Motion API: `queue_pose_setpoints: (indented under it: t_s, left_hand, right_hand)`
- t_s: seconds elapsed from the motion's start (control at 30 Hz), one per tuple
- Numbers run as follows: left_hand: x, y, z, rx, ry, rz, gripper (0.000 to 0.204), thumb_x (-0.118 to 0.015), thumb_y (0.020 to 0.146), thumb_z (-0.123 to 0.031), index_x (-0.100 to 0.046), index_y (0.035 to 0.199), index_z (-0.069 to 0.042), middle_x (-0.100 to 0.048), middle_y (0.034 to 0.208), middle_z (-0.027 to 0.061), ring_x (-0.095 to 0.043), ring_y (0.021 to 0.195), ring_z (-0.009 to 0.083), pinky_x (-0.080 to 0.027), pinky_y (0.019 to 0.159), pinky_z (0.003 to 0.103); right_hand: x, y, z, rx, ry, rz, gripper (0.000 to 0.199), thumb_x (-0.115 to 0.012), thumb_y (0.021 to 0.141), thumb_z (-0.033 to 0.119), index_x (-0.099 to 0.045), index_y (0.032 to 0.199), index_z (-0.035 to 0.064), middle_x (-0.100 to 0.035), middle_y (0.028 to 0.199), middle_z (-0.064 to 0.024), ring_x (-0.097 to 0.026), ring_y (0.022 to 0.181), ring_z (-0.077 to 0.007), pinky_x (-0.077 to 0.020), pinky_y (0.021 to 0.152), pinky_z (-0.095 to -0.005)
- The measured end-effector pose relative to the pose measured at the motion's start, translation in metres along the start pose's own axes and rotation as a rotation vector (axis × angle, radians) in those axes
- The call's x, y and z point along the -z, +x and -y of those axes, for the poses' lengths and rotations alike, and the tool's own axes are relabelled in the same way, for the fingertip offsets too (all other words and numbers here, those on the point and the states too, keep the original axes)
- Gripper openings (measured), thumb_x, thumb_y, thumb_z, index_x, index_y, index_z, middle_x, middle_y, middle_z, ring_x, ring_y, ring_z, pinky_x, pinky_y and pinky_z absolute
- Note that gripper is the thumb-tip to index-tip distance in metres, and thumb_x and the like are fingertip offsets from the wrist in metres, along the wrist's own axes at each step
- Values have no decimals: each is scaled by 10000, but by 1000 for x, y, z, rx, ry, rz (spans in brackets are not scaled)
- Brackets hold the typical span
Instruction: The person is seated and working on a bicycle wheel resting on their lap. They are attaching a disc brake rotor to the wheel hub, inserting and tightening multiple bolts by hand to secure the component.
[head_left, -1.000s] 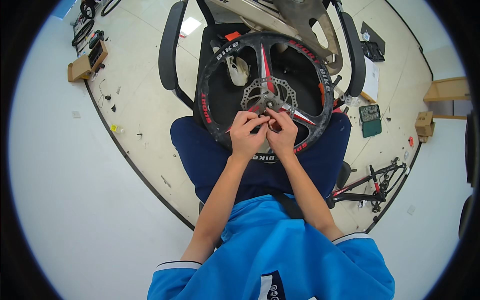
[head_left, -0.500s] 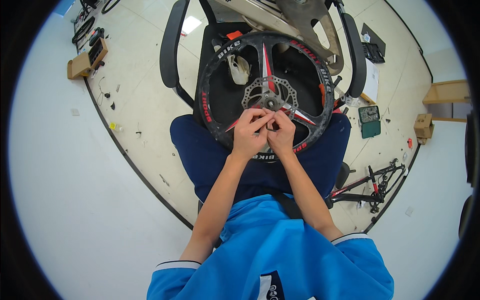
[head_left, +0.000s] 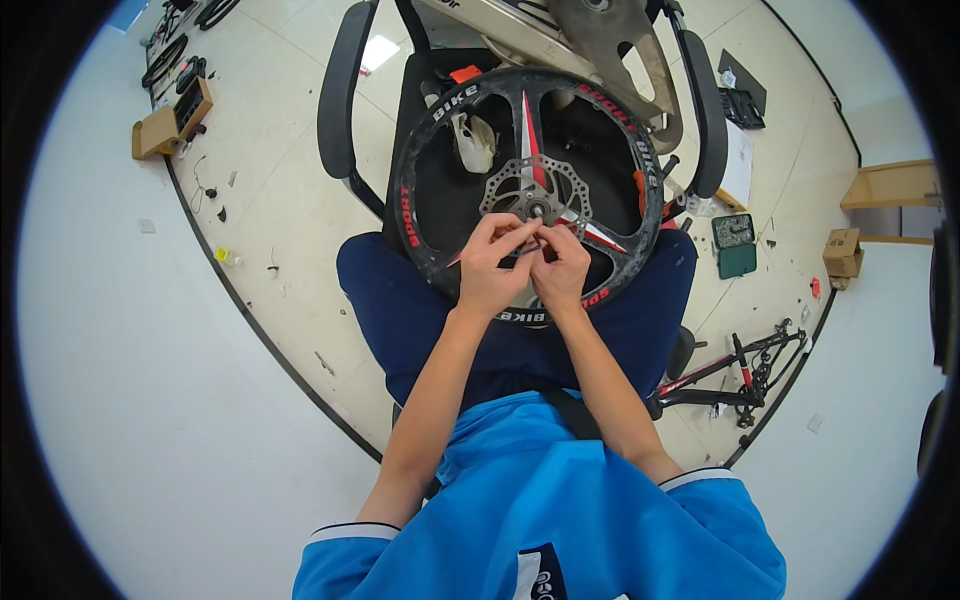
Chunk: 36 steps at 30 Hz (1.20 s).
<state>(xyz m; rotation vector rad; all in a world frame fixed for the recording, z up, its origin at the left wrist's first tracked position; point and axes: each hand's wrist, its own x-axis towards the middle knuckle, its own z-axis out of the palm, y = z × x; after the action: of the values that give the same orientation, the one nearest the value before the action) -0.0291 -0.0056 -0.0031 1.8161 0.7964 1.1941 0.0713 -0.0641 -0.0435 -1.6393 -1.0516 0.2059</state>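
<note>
Bicycle wheel (head_left: 537, 172) across my thighs (head_left: 385, 290), gaps between rim (head_left: 408, 212) and armrests (head_left: 340, 100) at ten and two. Hub (head_left: 537, 208) at one o'clock from left hand (head_left: 493, 265), eleven from right hand (head_left: 562, 267); fingers curled, thin dark piece (head_left: 532, 246) between, grip unclear.

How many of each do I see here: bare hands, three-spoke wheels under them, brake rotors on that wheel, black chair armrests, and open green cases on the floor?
Bare hands: 2 (left hand, right hand)
Three-spoke bicycle wheel: 1
Disc brake rotor: 1
Black armrests: 2 (left armrest, right armrest)
Open green case: 1
Total: 7
</note>
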Motion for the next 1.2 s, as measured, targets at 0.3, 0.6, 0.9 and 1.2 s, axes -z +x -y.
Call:
queue_pose_setpoints:
  t_s: [0.3, 0.6, 0.9, 1.2]
  left_hand:
    - [-3, -7, 14, 40, -54, -1, 183, -754, 788, 39, -773, 960, -22, -721, 911, 91, -689, 770, 186, -540, 671, 271]
    - [1, -12, 13, 111, -114, -140, 161, -845, 720, 47, -732, 833, 26, -711, 863, 107, -676, 764, 151, -534, 678, 256]
    - [35, -20, 22, 276, -271, -346, 154, -842, 762, 42, -714, 847, 35, -682, 901, 81, -590, 725, 66, -468, 635, 204]
    - [38, -53, 29, 521, -315, -318, 142, -834, 789, 9, -700, 836, 20, -665, 863, 26, -577, 720, 48, -453, 649, 197]
  right_hand:
    - [2, -2, 3, -105, -36, -11, 202, -746, 781, -9, -713, 979, 13, -580, 739, -81, -574, 589, -188, -476, 558, -293]
    - [-10, -3, -3, -84, -170, -53, 140, -766, 802, 67, -704, 924, 38, -600, 736, -58, -583, 568, -165, -484, 548, -288]
    - [-6, 2, 6, -77, -104, -1, 102, -732, 848, 58, -703, 942, 29, -653, 826, -54, -642, 588, -150, -496, 547, -255]
    - [50, 14, -15, -719, 605, -173, 104, -530, 928, 33, -618, 976, 5, -607, 768, -62, -604, 619, -115, -488, 510, -249]
